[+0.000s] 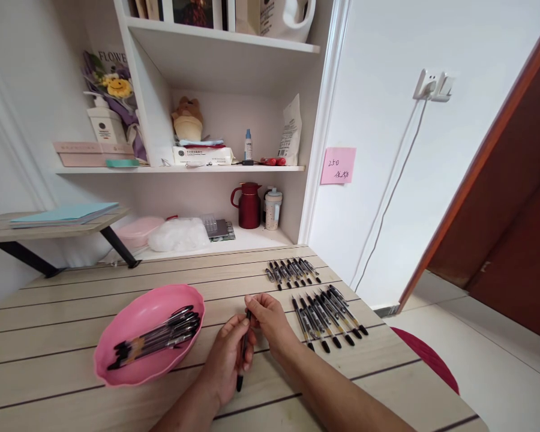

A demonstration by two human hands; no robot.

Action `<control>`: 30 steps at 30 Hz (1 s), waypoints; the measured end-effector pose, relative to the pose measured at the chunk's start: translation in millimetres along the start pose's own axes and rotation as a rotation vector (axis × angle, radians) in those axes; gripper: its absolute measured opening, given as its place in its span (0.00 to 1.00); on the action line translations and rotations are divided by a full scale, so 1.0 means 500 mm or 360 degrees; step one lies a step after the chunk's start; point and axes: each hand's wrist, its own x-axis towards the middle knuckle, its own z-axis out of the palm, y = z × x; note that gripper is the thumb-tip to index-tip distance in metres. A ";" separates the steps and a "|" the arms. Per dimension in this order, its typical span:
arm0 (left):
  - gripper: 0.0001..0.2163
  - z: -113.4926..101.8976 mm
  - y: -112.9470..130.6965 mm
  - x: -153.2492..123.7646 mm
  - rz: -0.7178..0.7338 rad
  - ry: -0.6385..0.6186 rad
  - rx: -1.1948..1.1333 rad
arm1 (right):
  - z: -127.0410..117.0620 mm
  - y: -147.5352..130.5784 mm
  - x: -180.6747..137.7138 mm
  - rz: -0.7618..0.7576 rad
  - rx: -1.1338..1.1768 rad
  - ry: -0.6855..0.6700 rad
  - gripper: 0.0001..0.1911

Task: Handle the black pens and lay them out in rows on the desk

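The pen (240, 382) is over the desk (58, 360); the left hand (227, 357) has its grip wrapped around the barrel; the right hand (266, 313) pinches the far end; too loose left hold could let it drop.

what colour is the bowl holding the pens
The bowl is pink, shown in the head view.

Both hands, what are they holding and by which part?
A pen: the left hand holds it by the barrel, the right hand by its far end.
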 end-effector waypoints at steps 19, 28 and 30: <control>0.09 -0.004 -0.005 0.003 0.0041 -0.0041 0.0017 | -0.004 0.000 -0.002 0.0149 0.0186 -0.0219 0.17; 0.10 -0.005 -0.006 0.003 0.0055 -0.0044 0.0025 | -0.005 -0.006 0.002 0.0165 0.0196 -0.0135 0.16; 0.10 -0.006 -0.006 0.004 0.0034 -0.0044 0.0033 | -0.005 -0.008 0.005 0.0188 0.0259 -0.0144 0.16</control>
